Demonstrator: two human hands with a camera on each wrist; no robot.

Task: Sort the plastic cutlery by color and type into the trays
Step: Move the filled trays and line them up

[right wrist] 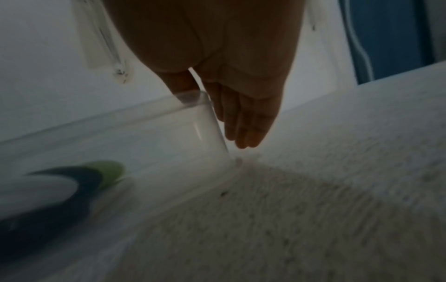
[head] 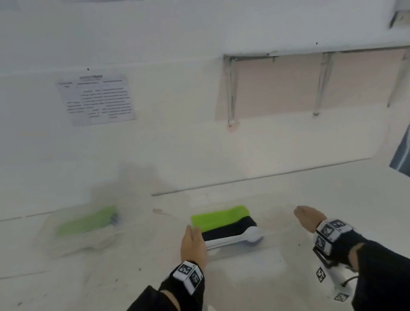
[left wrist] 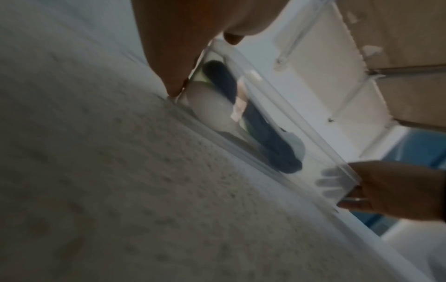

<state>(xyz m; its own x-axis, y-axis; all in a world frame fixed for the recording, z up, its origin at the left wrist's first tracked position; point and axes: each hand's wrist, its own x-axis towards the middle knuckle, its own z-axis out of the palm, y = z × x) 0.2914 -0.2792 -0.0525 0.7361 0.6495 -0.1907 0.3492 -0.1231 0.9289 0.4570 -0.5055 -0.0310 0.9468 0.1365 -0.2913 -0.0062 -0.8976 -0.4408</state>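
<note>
Clear tray point(head: 276, 245) near the middle of the white surface point(head: 74, 290), holding green cutlery point(head: 219, 217), black cutlery point(head: 227, 227) and white cutlery point(head: 233, 238) bunched at its left end. Left hand point(head: 192, 245) at the tray's left edge, fingers down against the wall, thumb over the rim. Right hand point(head: 308, 217) at the right edge, thumb inside the rim, straight fingers point(right wrist: 243, 122) outside: a pinching grip. Second tray point(head: 81, 230) with green pieces well apart, far left. Bare surface near both wrists; wall point(head: 173, 145) close behind.
</note>
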